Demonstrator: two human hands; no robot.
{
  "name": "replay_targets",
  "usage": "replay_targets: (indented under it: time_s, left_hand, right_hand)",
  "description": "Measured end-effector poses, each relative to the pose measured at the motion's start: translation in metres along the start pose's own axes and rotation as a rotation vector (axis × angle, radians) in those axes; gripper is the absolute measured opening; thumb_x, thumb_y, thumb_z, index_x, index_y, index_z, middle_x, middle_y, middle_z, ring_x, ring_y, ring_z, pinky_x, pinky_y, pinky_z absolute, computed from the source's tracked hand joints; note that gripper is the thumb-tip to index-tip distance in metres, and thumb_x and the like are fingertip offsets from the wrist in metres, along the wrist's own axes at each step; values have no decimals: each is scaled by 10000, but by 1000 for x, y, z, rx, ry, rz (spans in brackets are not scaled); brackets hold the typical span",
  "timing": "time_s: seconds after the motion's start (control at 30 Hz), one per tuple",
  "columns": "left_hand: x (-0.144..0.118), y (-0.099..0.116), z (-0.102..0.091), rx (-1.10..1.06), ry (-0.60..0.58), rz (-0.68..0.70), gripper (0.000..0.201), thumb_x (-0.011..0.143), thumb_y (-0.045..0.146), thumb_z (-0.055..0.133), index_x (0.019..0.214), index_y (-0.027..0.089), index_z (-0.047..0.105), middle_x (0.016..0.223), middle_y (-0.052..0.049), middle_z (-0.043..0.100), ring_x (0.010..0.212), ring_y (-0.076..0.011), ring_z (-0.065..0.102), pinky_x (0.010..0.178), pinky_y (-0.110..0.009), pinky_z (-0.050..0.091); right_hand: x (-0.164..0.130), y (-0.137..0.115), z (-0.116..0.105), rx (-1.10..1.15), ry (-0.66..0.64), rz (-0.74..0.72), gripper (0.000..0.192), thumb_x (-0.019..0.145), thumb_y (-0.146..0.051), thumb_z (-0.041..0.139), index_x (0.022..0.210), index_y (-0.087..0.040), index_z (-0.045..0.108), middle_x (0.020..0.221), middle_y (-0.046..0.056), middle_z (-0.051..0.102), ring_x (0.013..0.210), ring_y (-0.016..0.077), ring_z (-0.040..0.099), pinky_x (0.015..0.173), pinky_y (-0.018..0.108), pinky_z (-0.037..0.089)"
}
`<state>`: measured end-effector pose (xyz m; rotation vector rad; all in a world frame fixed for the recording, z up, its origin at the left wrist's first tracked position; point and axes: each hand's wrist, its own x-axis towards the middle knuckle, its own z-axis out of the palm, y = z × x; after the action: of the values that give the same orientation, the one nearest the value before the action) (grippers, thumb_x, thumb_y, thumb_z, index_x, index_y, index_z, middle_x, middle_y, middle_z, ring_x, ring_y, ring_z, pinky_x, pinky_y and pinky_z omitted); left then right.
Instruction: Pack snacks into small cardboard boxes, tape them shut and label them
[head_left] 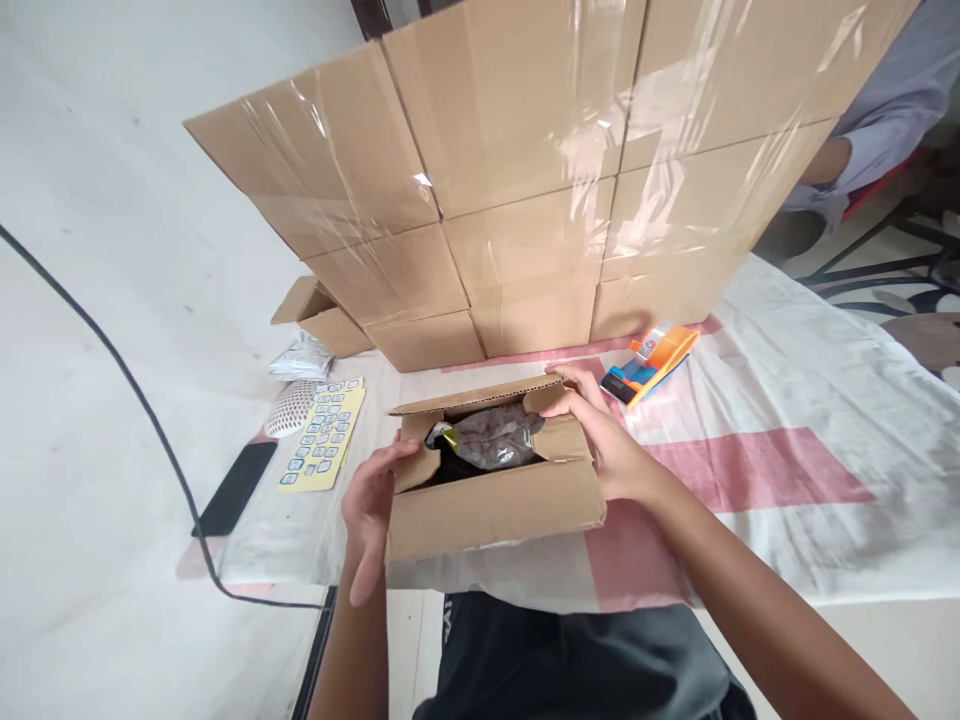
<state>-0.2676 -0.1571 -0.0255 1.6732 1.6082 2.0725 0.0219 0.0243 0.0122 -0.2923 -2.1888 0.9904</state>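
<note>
A small cardboard box (495,515) stands in front of me with its top flaps raised. Inside it lies a crumpled clear plastic package (496,438) with a bit of yellow at its left end; the rest of the contents is dark and hard to make out. My left hand (373,505) grips the left end of the box, fingers over the short flap and thumb pointing down outside. At the opposite end, my right hand (604,440) holds the box with its fingers on the right short flap and back edge.
A large wall of taped cardboard (529,265) rises behind the box. To the right lies an orange and blue tape dispenser (651,362). At left are a yellow sticker sheet (324,438), a black phone (236,488), another open box (334,325) and a hanging cable (124,370). A person's sleeve (889,150) shows beyond.
</note>
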Motion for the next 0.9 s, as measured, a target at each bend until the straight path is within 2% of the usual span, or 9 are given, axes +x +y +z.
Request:
replay_targets:
  time_s: [0.23, 0.33, 0.4, 0.47, 0.53, 0.6, 0.73, 0.8, 0.9]
  left_hand:
    - [0, 10, 1, 19, -104, 103, 766, 720, 880, 621, 1117, 231, 710, 892, -92, 757, 923, -308, 747, 1030, -593, 532]
    - [4, 17, 7, 148, 10, -34, 471, 861, 623, 697, 1103, 219, 713, 897, -65, 739, 933, -264, 735, 980, -500, 565]
    - [10, 22, 12, 208, 111, -163, 433, 849, 461, 769, 1203, 232, 669, 999, -58, 712, 977, -231, 718, 923, -407, 585]
    - [18, 29, 16, 224, 118, -205, 589, 826, 380, 796, 1362, 280, 573, 1223, -81, 645, 1146, -233, 664, 946, -370, 575]
    - [27, 38, 16, 327, 15, -158, 649, 849, 348, 771, 1443, 325, 512, 1471, -105, 507, 1382, -271, 516, 1068, -417, 516]
    - [32, 50, 15, 518, -142, -62, 541, 925, 320, 679, 1445, 339, 531, 1589, -94, 430, 1491, -289, 400, 1189, -499, 392]
    - [29, 72, 22, 813, -515, 159, 440, 1000, 359, 567, 1440, 343, 555, 1447, -62, 634, 1379, -292, 550, 1271, -580, 144]
    - [22, 79, 31, 904, -564, 226, 555, 959, 451, 630, 1486, 317, 516, 1458, -77, 629, 1375, -321, 554, 1270, -558, 125]
    - [14, 84, 45, 991, -484, 265, 666, 914, 532, 672, 1505, 279, 502, 1460, -100, 625, 1365, -350, 557, 1249, -531, 175]
  right_hand:
    - [-2, 4, 5, -9, 27, -2, 650, 632, -332, 883, 1160, -284, 507, 1559, 134, 278, 1524, 423, 271, 1145, 526, 409]
    - [-5, 8, 7, -19, 23, -32, 737, 675, -314, 843, 1304, -300, 460, 1618, 124, 234, 1546, 411, 228, 1202, 568, 343]
    - [-8, 13, 9, -5, 37, -50, 976, 714, -330, 813, 1522, -321, 264, 1644, 131, 199, 1557, 391, 209, 1234, 587, 297]
    - [-9, 15, 9, 28, 53, -54, 1184, 734, -356, 800, 1615, -316, 11, 1650, 148, 179, 1558, 376, 214, 1252, 593, 268]
    - [-9, 15, 8, 36, 47, -51, 1149, 730, -356, 804, 1613, -320, 71, 1628, 146, 202, 1553, 374, 225, 1249, 587, 277]
    - [-7, 12, 4, 14, 31, -72, 924, 713, -337, 818, 1501, -314, 337, 1571, 136, 282, 1533, 381, 265, 1229, 575, 315]
    - [-3, 6, -3, -40, 22, -131, 671, 719, -351, 834, 1297, -284, 500, 1499, 142, 396, 1449, 374, 401, 1185, 568, 373]
    - [-3, 5, -5, -56, 4, -120, 689, 753, -384, 825, 1342, -284, 482, 1549, 154, 368, 1464, 372, 393, 1185, 569, 374]
    - [-6, 6, -7, -39, -40, -93, 833, 803, -458, 803, 1505, -304, 380, 1660, 151, 244, 1542, 367, 289, 1216, 564, 340]
